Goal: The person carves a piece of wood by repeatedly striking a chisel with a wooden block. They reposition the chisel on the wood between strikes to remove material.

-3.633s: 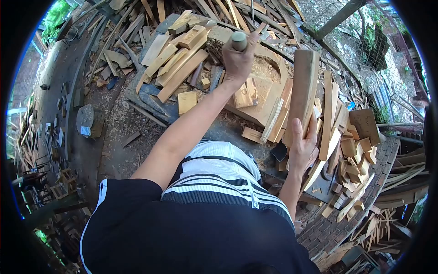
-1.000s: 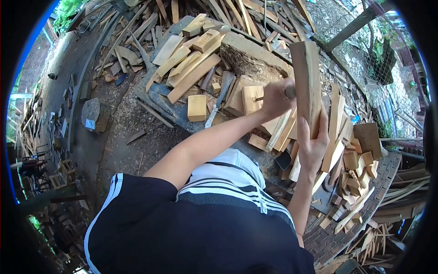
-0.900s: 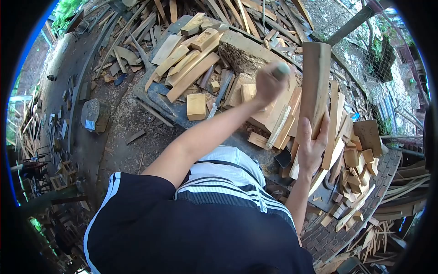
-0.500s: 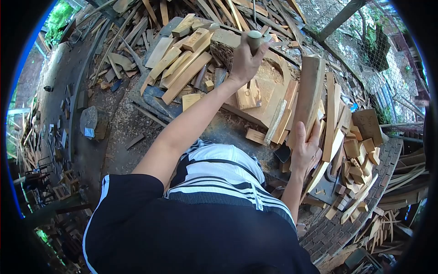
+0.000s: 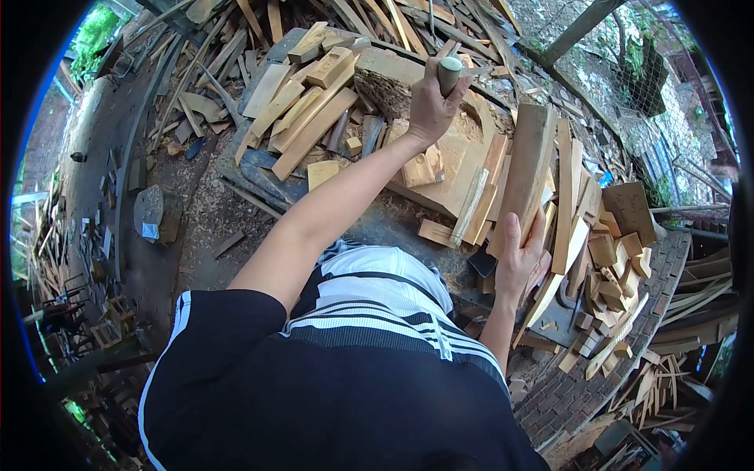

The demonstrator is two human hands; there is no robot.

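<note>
My left hand [image 5: 433,110] is closed around the round-topped handle of a chisel [image 5: 450,72], held upright over the workpiece. Its blade is hidden behind my hand and wrist. Below my wrist sits a small carved wooden block [image 5: 424,166] on a broad, thick slab of wood [image 5: 459,184]. With thumb on one side and fingers on the other, my right hand [image 5: 520,263] grips the near end of a long, thick wooden billet [image 5: 526,169], which points away from me.
Cut wood strips [image 5: 310,129] lie left of the slab. More slats [image 5: 564,196] and a heap of small offcuts [image 5: 616,267] are at right, beside a brick surface [image 5: 664,275]. Scrap wood [image 5: 377,20] piles up behind. A stump [image 5: 157,213] stands on the left ground.
My left hand has moved slightly right with the chisel, whose shaft showed above the small block before. The billet's far end has dropped a little. The whole view has shifted slightly.
</note>
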